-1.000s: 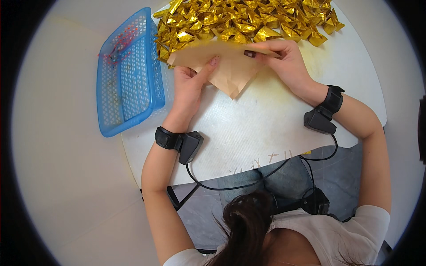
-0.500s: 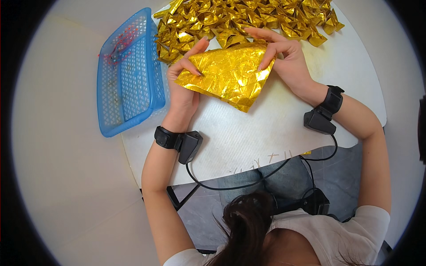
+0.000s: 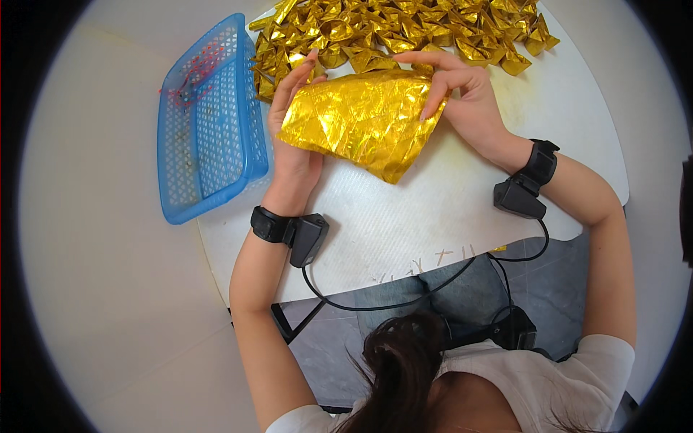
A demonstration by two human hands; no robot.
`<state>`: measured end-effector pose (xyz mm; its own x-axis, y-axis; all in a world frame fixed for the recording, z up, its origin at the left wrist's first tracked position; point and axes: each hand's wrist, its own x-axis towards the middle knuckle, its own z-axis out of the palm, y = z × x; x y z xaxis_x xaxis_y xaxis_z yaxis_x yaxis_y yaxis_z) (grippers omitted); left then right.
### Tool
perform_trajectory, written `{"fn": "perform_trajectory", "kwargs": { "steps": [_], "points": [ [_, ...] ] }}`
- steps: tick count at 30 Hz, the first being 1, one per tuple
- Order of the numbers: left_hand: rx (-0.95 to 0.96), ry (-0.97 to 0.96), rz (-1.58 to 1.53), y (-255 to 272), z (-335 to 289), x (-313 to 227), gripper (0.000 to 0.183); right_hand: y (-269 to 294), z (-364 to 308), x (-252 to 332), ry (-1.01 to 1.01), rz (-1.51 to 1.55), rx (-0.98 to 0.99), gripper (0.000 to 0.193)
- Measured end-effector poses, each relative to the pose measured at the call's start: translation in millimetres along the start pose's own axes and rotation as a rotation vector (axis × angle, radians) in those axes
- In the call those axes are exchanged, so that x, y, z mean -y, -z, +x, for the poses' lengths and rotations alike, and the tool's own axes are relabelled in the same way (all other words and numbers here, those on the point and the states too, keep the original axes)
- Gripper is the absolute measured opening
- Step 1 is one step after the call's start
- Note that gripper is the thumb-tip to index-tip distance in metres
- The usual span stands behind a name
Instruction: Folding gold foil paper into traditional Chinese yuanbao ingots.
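A sheet of gold foil paper [image 3: 361,119], folded over and crinkled, hangs between my hands above the table. My right hand [image 3: 473,108] pinches its right edge, the index finger stretched out along the top. My left hand [image 3: 292,162] holds the left side from behind and below, its fingers rising past the upper left corner; its thumb is mostly hidden by the foil. Just beyond both hands lies a heap of folded gold foil pieces [image 3: 433,29], pointed and boat-like in shape.
At the left edge of the white table [image 3: 404,224] a blue plastic basket [image 3: 249,144] stands tilted, with a red stringy item [image 3: 198,68] inside. A black cable [image 3: 382,308] runs between the black wrist devices [image 3: 310,238]. A bit of gold foil [image 3: 499,249] shows at the table's near edge.
My left fingers have lifted off the front of the foil and straightened behind its left edge. The foil has shifted slightly left; my right hand stays nearly in place.
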<state>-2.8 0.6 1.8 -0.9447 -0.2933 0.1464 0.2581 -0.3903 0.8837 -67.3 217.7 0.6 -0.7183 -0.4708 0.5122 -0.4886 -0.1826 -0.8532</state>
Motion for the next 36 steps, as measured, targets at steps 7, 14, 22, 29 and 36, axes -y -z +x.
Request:
{"fn": "perform_trajectory", "kwargs": {
  "steps": [7, 14, 22, 29, 36],
  "points": [
    [0.132, 0.02, 0.154, 5.8, -3.3, 4.5, 0.02, -0.4, -1.1, 2.3, -0.207, 0.148, 0.144, 0.039],
    [0.002, 0.086, 0.176, -1.6, -3.2, 0.8, 0.024, -12.0, -2.1, 5.2, -0.378, 0.259, -0.093, 0.029],
    [0.029, 0.142, 0.23, -0.1, -3.5, 0.3, 0.027, -9.7, -3.3, 2.5, -0.469, 0.213, -0.082, 0.037],
    [0.005, 0.104, 0.21, -2.7, -5.8, -0.5, 0.033, -8.5, -3.1, 1.8, -0.483, 0.186, -0.008, 0.035],
    [-0.02, 0.15, 0.151, -4.1, -6.8, -4.0, 0.042, -9.0, -2.3, 9.2, -0.38, 0.179, 0.042, 0.049]
  ]
}}
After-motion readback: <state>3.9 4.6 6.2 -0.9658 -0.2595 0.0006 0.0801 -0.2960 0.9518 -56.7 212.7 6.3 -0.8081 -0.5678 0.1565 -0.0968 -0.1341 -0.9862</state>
